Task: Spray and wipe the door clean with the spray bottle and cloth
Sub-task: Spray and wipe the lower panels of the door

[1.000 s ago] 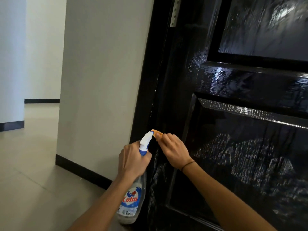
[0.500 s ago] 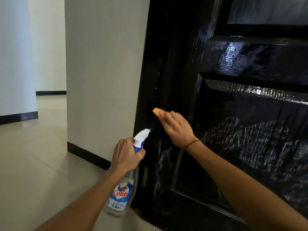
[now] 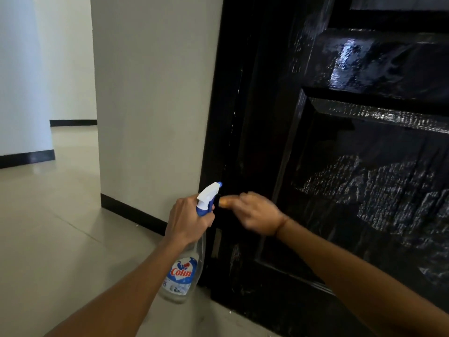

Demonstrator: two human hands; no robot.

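I've got the left hand (image 3: 188, 221) low in the middle of the frame, fingers wrapped round the neck of the spray bottle (image 3: 185, 254), nozzle pointing up and right at the dark edge strip of the door (image 3: 279, 142). The bottle's clear body hangs down below my fist, label facing me, and it looks nearly empty.

Just right of the nozzle, my right hand (image 3: 258, 212) is blurred, so I'm hedging here: the fingers seem curled round a small orange cloth (image 3: 226, 201), with only its tip poking out on the left. It sits against or just off the door's left stile, and I can't tell which through the blur.

The door fills the right half of the frame, glossy black, with wet-looking streaks on the lower panel and on the rail above it. The pale wall (image 3: 155, 105) and tiled floor (image 3: 60, 227) take up the left.

My read: I'm in the wiping step, working the narrow stile near the frame, bottle held ready. Next I'd want firm cloth contact running along that strip, then a fresh burst aimed lower, where the bottom rail looks patchy. The bottle needs to stay clear of the wiping hand, since they're very close.
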